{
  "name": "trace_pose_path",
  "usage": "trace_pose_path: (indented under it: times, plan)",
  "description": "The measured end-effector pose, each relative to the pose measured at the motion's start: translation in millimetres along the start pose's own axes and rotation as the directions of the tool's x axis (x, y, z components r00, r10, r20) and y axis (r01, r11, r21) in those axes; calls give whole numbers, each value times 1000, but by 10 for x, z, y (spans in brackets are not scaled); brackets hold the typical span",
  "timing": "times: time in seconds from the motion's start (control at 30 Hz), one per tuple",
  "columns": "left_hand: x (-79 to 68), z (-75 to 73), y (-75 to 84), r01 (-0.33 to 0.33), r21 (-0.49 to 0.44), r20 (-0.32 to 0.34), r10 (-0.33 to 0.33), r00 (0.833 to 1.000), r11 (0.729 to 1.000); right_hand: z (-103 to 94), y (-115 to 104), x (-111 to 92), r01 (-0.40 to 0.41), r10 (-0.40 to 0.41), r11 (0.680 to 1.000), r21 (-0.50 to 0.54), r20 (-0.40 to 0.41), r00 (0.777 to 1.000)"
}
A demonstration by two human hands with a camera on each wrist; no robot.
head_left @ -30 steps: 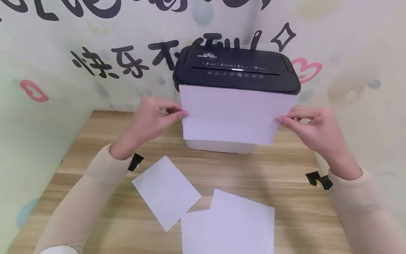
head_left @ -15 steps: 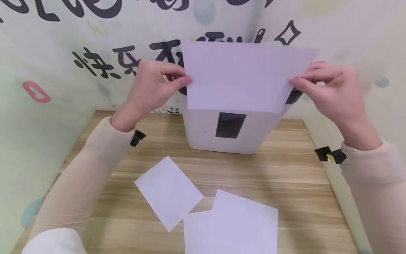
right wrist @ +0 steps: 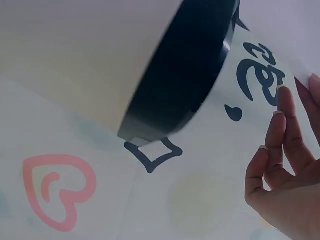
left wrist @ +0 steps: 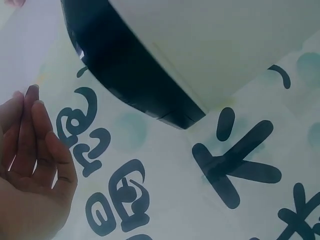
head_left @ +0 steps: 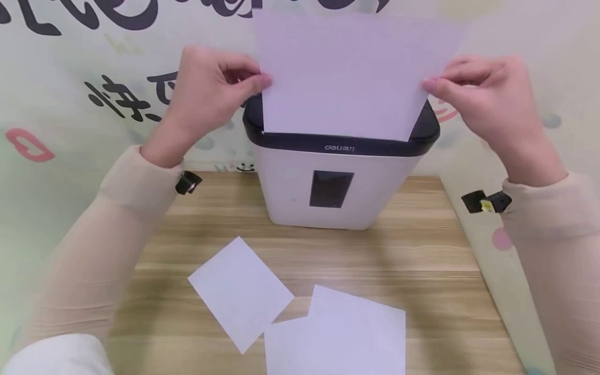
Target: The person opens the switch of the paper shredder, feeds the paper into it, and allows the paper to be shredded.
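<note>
A sheet of white paper (head_left: 342, 78) is held up by its two side edges in the head view. My left hand (head_left: 211, 88) pinches its left edge between thumb and fingers, and my right hand (head_left: 492, 96) pinches the right edge. Behind and below the sheet stands a white paper shredder (head_left: 286, 182) with a black top. The sheet's lower edge overlaps the front of that top and hides its slot. In the left wrist view the shredder's dark rim (left wrist: 135, 65) is beside my fingers (left wrist: 42, 130); the right wrist view shows the rim (right wrist: 185, 65) too.
On the wooden table (head_left: 347, 255), a small white sheet (head_left: 241, 294) lies turned at an angle in front of the shredder. Overlapping white sheets (head_left: 351, 333) lie nearer, at the front. A printed wall covering (head_left: 94, 120) rises directly behind the shredder.
Both hands have raised the sheet from in front of the shredder to above its top. The shredder's front, with its dark window and brand name, has come into view.
</note>
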State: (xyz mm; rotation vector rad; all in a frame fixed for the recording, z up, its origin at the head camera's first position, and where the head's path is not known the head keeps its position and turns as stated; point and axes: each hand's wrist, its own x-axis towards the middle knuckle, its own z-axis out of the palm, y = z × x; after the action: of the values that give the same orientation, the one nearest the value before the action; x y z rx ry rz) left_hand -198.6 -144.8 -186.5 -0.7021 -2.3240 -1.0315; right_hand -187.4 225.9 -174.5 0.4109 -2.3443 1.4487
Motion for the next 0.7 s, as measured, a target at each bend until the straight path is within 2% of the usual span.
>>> trace_pose_path:
  times: [0.17,0.3,0.5,0.7]
  plan:
    - [204,-4,-19,5,52,-18,-4,1000,999,-32,-53,200,-13,13,1000,17,9,1000]
    - [301,14,-71,5,80,-18,-3,1000,997,-13,-24,320,-33,32,998,46,14,999]
    - [311,13,-177,54,85,-25,-52,998,995,97,41,407,-28,26,998,57,36,999]
    - [282,16,-227,73,81,-40,-70,997,994,150,70,424,-13,11,999,48,40,999]
